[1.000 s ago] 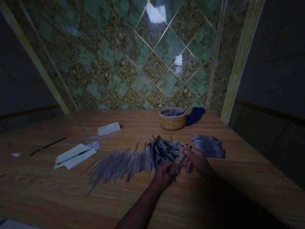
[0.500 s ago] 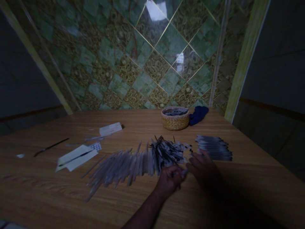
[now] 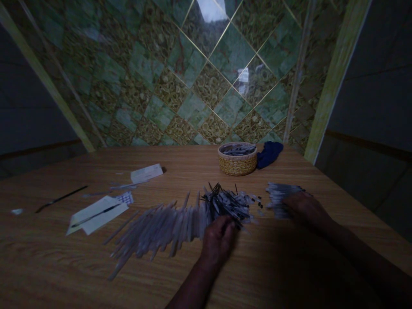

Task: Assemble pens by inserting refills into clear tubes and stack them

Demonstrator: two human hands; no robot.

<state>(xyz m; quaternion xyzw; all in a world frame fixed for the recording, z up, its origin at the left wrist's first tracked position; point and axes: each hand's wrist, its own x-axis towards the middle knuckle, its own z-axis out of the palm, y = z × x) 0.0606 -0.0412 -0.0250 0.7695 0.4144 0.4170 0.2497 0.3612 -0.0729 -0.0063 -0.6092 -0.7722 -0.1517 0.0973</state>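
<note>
My left hand is closed at the near edge of a loose pile of dark pen refills and small clear parts. Whatever its curled fingers hold is hidden. To the left of that pile, many clear pen barrels lie side by side in a fanned row. My right hand reaches over a neat stack of pens on the right and covers its near right part. Its fingers look curled down onto the pens, but the dim light hides what is in them.
A wicker basket full of pens stands at the back, with a dark blue cloth beside it. Papers, a white box and a dark thin stick lie on the left of the wooden table.
My right hand has moved right, from beside my left hand to the stacked pens. My left hand has shifted slightly left, and the pale piece between the hands no longer shows.
</note>
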